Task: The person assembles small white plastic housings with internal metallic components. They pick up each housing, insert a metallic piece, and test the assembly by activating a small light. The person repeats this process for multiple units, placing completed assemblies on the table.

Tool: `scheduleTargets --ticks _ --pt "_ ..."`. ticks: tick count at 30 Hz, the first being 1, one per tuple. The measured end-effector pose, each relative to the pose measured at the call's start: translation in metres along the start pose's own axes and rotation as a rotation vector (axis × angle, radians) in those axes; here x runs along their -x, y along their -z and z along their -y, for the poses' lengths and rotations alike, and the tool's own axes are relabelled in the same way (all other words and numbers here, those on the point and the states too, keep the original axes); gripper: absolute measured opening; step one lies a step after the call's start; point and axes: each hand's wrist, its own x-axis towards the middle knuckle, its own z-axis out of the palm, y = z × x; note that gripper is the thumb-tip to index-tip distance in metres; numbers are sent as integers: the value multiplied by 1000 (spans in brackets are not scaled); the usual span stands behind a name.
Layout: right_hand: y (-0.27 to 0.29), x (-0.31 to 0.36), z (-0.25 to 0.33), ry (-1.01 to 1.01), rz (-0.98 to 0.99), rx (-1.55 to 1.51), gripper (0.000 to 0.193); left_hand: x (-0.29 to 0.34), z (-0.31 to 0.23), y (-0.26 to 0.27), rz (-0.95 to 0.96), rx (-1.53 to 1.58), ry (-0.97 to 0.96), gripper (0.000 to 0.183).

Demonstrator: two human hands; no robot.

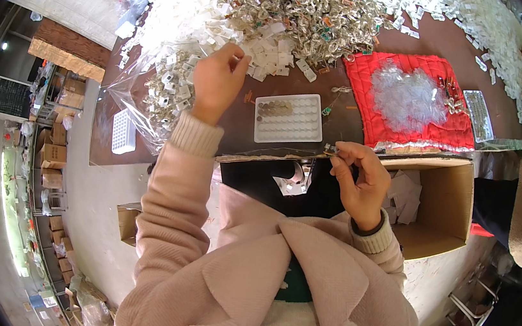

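My right hand (pixel 362 181) is at the table's front edge, thumb and fingertips pinched on a small metallic piece (pixel 330 149) too small to name. Over the near side of a heap of small white tags (pixel 271 58), my left hand (pixel 219 80) is raised with its fingers curled together. Whatever its fingertips hold, if anything, I cannot make out. Between my hands, a white tray (pixel 286 136) with rows of round hollows lies on the brown table. Several small dull discs (pixel 275 108) fill hollows in its far left part.
Behind lies a big pile of shiny metallic pieces (pixel 310 14). A red quilted cloth (pixel 362 91) on the right carries clear plastic bits (pixel 410 99). A white perforated tray (pixel 124 131) sits at the left. Below the table edge stands an open cardboard box (pixel 445 210).
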Motion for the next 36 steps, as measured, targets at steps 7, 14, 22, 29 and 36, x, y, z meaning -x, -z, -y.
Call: scheduleTargets --ticks 7,14,22,29,36 --pt "-14 -10 8 -206 85 -441 24 102 -42 6 180 750 -48 12" --pt "-32 -7 31 -132 111 -505 23 158 -81 2 66 600 -341 23" --pt "-42 0 38 -211 122 -435 19 179 -74 2 311 1572 310 33" --pt "-47 4 41 -159 80 -308 14 177 -58 -3 284 1651 433 34" --pt "-53 8 36 -188 105 -130 11 183 -63 -2 85 1628 327 35"
